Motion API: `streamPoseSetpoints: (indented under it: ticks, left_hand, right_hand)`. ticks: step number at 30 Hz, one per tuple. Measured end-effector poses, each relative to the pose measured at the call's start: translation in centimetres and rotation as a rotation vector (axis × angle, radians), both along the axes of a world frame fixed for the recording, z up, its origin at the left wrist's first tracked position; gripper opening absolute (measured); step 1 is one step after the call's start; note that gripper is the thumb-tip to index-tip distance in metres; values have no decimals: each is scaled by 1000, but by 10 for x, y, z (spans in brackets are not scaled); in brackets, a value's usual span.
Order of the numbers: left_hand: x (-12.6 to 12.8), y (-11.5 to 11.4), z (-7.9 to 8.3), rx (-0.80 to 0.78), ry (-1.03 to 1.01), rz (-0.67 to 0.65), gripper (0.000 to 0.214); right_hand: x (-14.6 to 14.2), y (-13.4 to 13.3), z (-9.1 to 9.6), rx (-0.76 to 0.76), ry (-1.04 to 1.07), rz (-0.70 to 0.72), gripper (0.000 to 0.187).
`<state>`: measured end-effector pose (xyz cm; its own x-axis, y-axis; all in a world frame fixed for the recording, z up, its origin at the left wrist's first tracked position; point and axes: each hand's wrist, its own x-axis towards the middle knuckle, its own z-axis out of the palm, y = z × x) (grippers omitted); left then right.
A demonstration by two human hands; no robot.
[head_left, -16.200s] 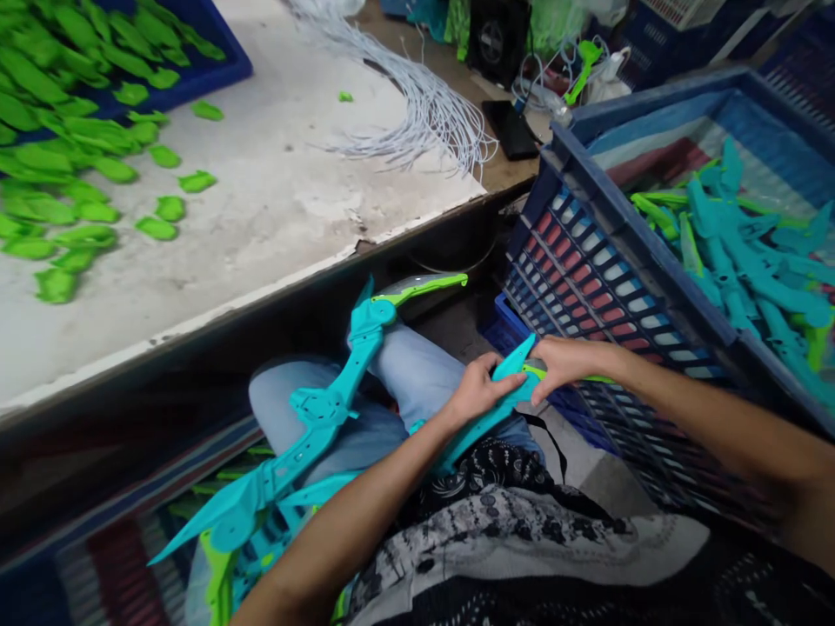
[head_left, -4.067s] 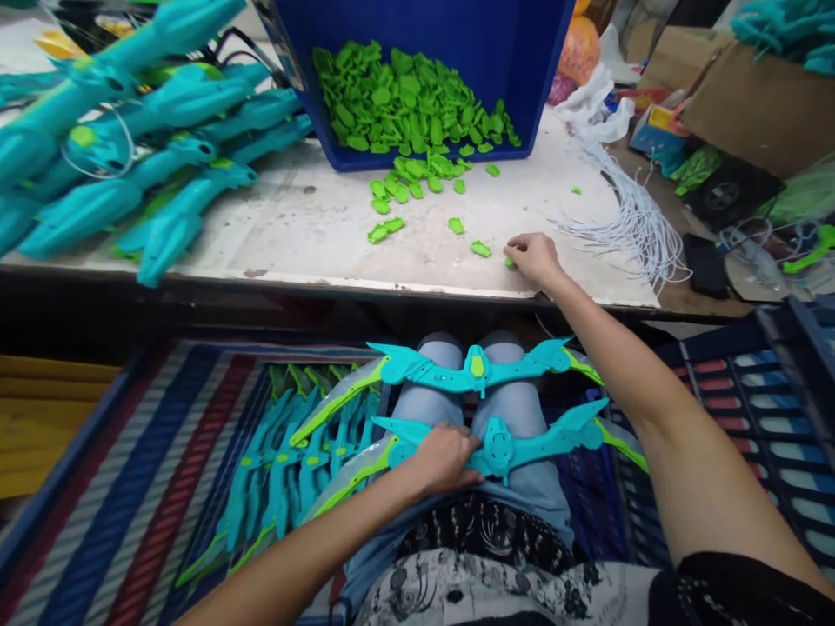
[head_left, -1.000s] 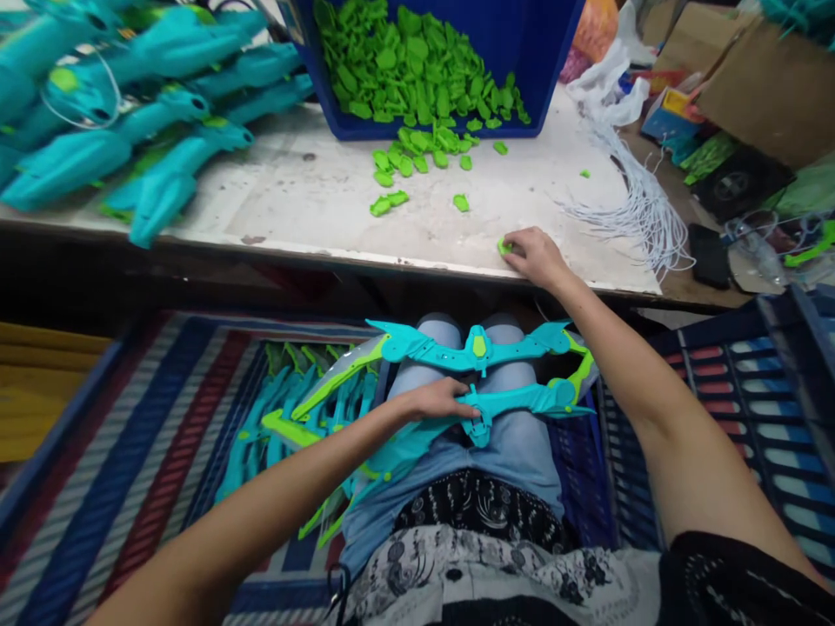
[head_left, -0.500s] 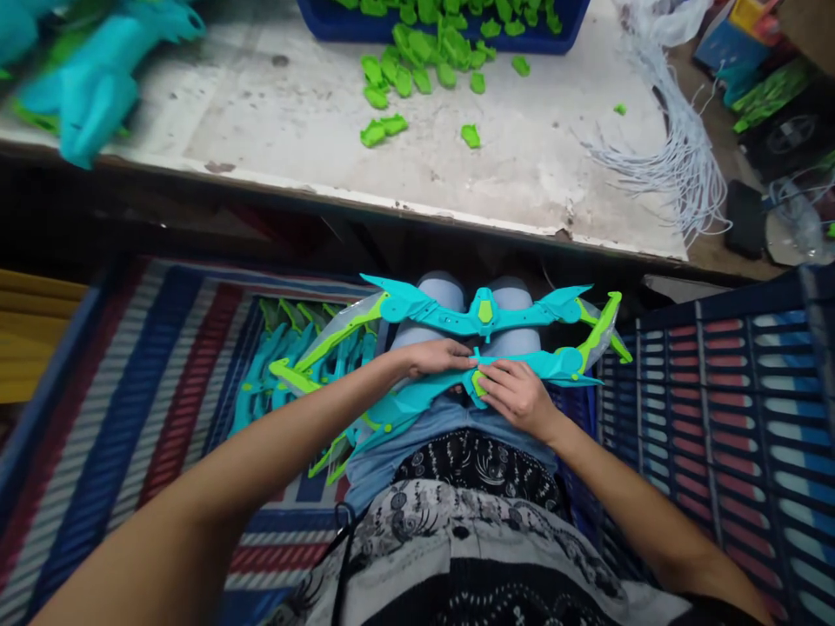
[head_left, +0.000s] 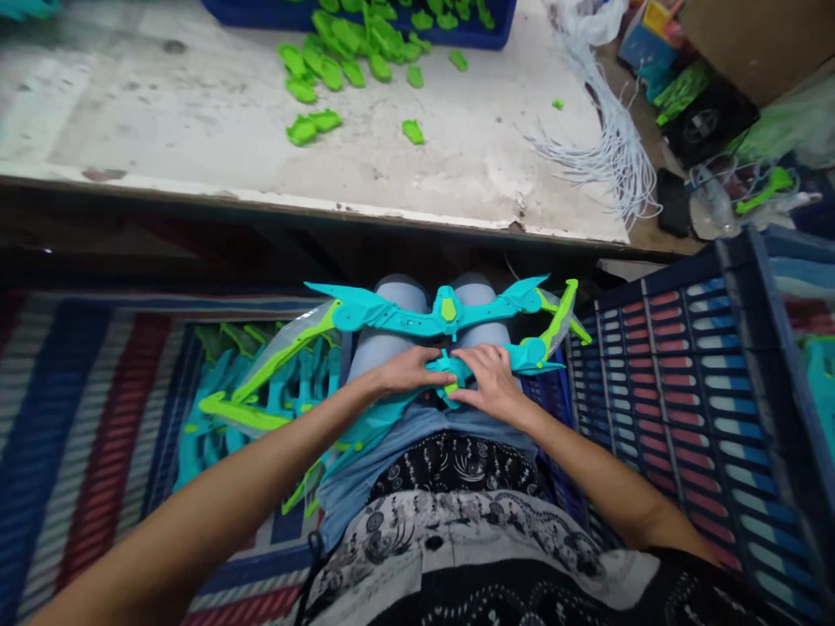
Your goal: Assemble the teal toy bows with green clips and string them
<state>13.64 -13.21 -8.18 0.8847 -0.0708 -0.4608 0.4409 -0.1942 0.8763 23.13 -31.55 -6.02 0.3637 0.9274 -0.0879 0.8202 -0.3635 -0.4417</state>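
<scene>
Two teal toy bows with lime-green tips lie across my lap. The farther toy bow (head_left: 417,323) rests on my knees, with a green plate (head_left: 448,309) at its middle. My left hand (head_left: 410,369) is closed on the nearer toy bow (head_left: 384,419), its thumb pressed at the centre piece. From the other side, my right hand (head_left: 489,378) grips the same centre, fingers over the far edge and thumb on the near edge. Part of a green plate (head_left: 451,384) shows between the thumbs. My hands and left forearm hide much of this bow.
Several more toy bows (head_left: 261,382) stand stacked to my left over striped matting. A dark blue crate (head_left: 652,417) stands at my right. On the white table (head_left: 215,165) ahead are a blue tray (head_left: 486,39), loose green parts (head_left: 352,39) and a bundle of white strings (head_left: 619,139).
My view has swung right, so the scene sits further left. My right fingers, formerly laid over the bow's centre, now grip around it; my left thumb now presses there.
</scene>
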Motion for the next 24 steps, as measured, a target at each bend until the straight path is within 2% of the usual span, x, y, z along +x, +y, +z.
streamPoseSetpoints:
  ticks: [2, 5, 9, 12, 15, 17, 18, 19, 21, 23, 24]
  left_hand:
    - [0, -2, 2, -16, -8, 12, 50]
    - [0, -5, 5, -37, -16, 38, 46]
    - [0, -7, 2, 31, -23, 56, 43]
    - [-4, -11, 5, 95, -71, 52, 41]
    - [-18, -20, 22, 208, -138, 22, 40]
    - [-32, -26, 35, 394, -227, -15, 44]
    - [-40, -28, 40, 523, -304, -31, 45]
    - [-47, -30, 43, 665, -394, -39, 44]
    - [-58, -31, 42, 932, -578, -22, 45]
    - [-64, -33, 33, 1126, -684, 9, 52]
    - [-66, -34, 26, 1194, -694, 22, 57]
  right_hand:
    - [4, 4, 3, -96, -7, 33, 66]
    - [6, 9, 5, -138, -14, 36, 63]
    - [4, 15, 4, -191, 8, 16, 59]
    - [6, 15, 9, -218, 23, 46, 63]
    - [14, 10, 30, -204, 96, 168, 63]
    - [25, 7, 53, -147, 227, 258, 52]
    - [35, 6, 66, -84, 284, 260, 44]
    - [47, 6, 79, 6, 301, 198, 36]
    - [83, 10, 100, 211, 205, -79, 29]
    - [132, 17, 113, 366, 17, -405, 31]
    - [159, 21, 116, 392, -60, -519, 35]
